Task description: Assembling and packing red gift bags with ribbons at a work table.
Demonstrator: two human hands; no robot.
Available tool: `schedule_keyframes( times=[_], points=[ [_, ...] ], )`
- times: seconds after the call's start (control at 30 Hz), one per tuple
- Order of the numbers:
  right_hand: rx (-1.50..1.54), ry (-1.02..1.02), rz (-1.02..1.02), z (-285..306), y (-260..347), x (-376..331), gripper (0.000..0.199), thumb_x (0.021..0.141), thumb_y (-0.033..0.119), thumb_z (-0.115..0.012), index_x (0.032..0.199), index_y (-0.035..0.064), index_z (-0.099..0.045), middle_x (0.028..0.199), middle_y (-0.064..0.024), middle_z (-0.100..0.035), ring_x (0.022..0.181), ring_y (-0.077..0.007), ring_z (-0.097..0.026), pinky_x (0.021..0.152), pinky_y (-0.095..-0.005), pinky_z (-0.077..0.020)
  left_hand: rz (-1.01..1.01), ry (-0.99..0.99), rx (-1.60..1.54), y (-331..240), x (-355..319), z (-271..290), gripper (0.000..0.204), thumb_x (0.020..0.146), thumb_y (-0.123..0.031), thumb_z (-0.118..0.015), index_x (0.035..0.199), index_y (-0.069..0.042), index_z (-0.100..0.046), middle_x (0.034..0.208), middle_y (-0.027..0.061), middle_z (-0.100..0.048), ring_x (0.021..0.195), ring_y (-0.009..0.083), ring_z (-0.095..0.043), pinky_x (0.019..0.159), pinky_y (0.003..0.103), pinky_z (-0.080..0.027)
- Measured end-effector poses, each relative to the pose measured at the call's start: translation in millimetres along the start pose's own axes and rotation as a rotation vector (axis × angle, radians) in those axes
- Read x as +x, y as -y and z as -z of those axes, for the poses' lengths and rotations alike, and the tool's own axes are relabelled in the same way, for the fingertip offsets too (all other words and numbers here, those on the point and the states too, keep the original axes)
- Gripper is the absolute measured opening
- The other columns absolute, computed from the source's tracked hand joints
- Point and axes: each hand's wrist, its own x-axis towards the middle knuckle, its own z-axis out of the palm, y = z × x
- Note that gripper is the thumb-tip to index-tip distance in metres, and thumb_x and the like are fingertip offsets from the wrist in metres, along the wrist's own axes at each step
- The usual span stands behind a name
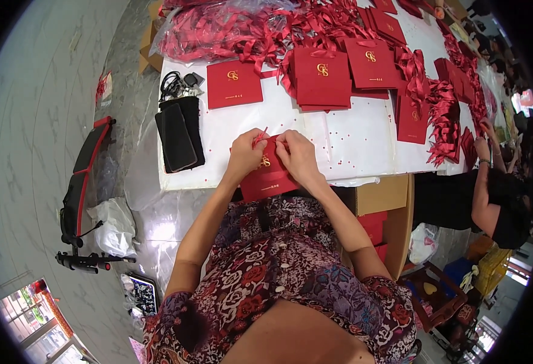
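A table under a white covering point(218, 130) carries, at its near left, a black rectangular cloth-like pad point(195, 130) and, just beyond that, a looped black cable point(170, 85); along the far side sit a clear plastic bag stuffed with red satin ribbons point(212, 33) and flat red rectangular bags with gold print point(323, 85), several stacked; towards the right lie bunched glossy red ribbons point(442, 118), with tiny red specks point(340, 162) scattered nearer

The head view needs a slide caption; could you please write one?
Left hand and right hand work at the top of a red packet before a white table piled with red ribbons.
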Motion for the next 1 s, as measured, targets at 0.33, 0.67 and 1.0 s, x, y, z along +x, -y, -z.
schedule_keyframes(
  times=[0.33, 0.67, 1.0],
  points=[
    [-0.176, 0.096, 0.057, 3.5, 0.4, 3.5, 0.016, 0.079, 0.003, -0.065, 0.086, -0.0016, -0.052, 0.081, -0.0207, -0.058, 0.079, -0.0385, -0.059, 0.070, -0.0463, -0.0490, -0.210, -0.138, 0.116, -12.8, -13.8, -20.1, 0.015, 0.085, -0.006, -0.062, 0.098, -0.002, -0.069, 0.082, 0.0201, -0.068, 0.075, 0.0337, -0.067, 0.068, 0.039, -0.051],
    [-0.046, 0.126, 0.051, 15.9, 3.3, -1.3, 0.013, 0.082, 0.003, -0.063, 0.087, -0.0028, -0.053, 0.082, -0.0220, -0.058, 0.078, -0.0401, -0.059, 0.070, -0.0466, -0.0492, 0.379, 0.336, -0.589, 10.9, 0.6, 2.6, 0.017, 0.089, -0.006, -0.064, 0.103, 0.002, -0.069, 0.079, 0.0019, -0.069, 0.070, 0.0124, -0.062, 0.065, 0.029, -0.051],
    [0.035, 0.082, 0.053, 10.1, -3.0, -3.9, 0.015, 0.085, 0.006, -0.064, 0.096, -0.0008, -0.057, 0.086, -0.0181, -0.061, 0.083, -0.0362, -0.062, 0.070, -0.0434, -0.0496, -0.146, -0.017, -0.107, -5.2, -9.5, -21.1, 0.020, 0.085, -0.005, -0.066, 0.104, -0.002, -0.070, 0.085, 0.0136, -0.073, 0.073, 0.0180, -0.069, 0.070, 0.030, -0.054]
  ],
)
